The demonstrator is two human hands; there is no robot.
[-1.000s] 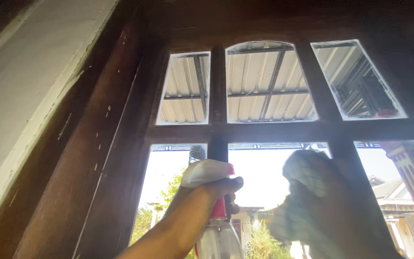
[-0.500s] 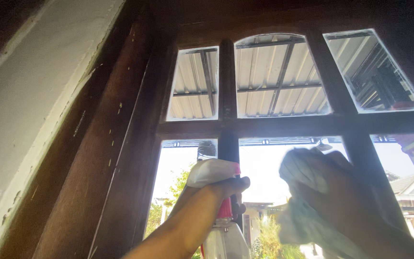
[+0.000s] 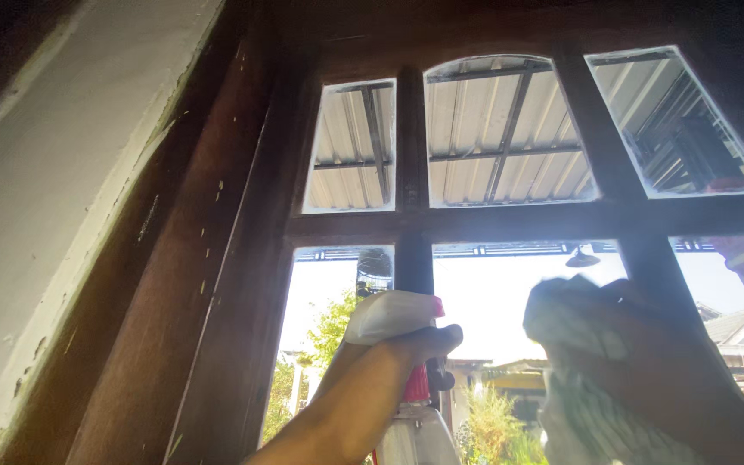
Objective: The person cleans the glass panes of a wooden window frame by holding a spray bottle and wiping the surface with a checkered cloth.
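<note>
Spray bottle point(image 3: 402, 379): you are holding it upright at about 6 o'clock in the view, in front of the dark middle bar of the window; its white trigger head is pointing toward 9 o'clock, a red collar is sitting below the head, and the clear body is running off the bottom edge.
Left hand point(image 3: 411, 344): you are wrapping it closed around the neck of the spray bottle, just under the white head, with your forearm rising from the bottom edge at 6 o'clock.
Cloth point(image 3: 574, 379): a pale, bunched cloth with a faint check is lying against the lower middle pane, at about 4 o'clock in the view and just beside the spray bottle at its 3 o'clock.
Right hand point(image 3: 647, 362): you are closing it over the cloth and pressing it to the glass; it is showing dark against the daylight, so the fingers are hard to tell apart.
Window frame point(image 3: 510, 220): dark brown wood is dividing the glass into three upper panes and the larger panes below; the cross rail is running above both hands at 12 o'clock from them.
Upper panes point(image 3: 497, 129): a corrugated metal roof is showing through them.
Lower panes point(image 3: 484, 293): bright sky, green bushes and house roofs are showing behind the hands.
Wall point(image 3: 53, 181): a pale plastered wall is slanting along the frame at 9 o'clock.
</note>
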